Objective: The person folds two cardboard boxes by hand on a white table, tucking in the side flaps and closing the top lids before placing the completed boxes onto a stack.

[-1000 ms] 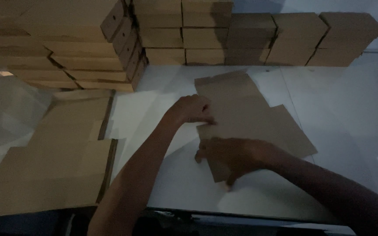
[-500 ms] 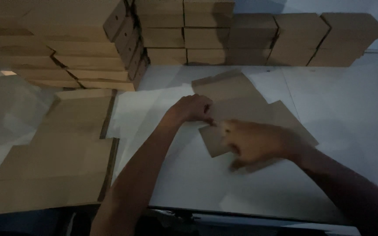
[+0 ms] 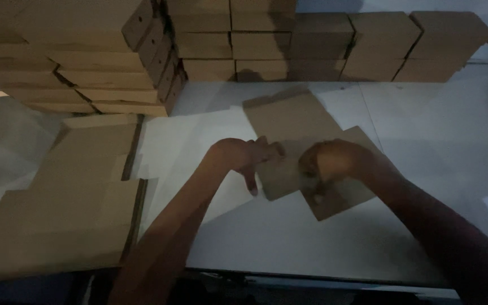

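Flat stack point(image 3: 57, 197): At the left of the white table point(image 3: 436, 147), a pile of unfolded cardboard blanks lay flat, well apart from both hands and untouched.

Folded boxes point(image 3: 86, 56): Behind that pile, finished brown boxes stood stacked in leaning rows; more of them point(image 3: 379, 48) lined the back edge across to the right.

Left hand point(image 3: 244, 158): It pressed on the left edge of the blank, thumb hanging down over the near edge and fingers curled toward the fold. In the dim light it could not be told whether it pinched the board or only steadied it.

Blank point(image 3: 295, 118): A single brown cardboard sheet lay at the table's middle, its far panel flat and a near flap point(image 3: 280, 181) lifted and turning inward between the two hands.

Right hand point(image 3: 329, 161): It was curled in a loose fist on the blank's right half, bearing down on the board beside the raised flap; its exact grip was also hidden in shadow.

Progress: Judging by the sheet, the folding was at an early stage. One flap was coming up, no walls stood, and the far panel remained unfolded.
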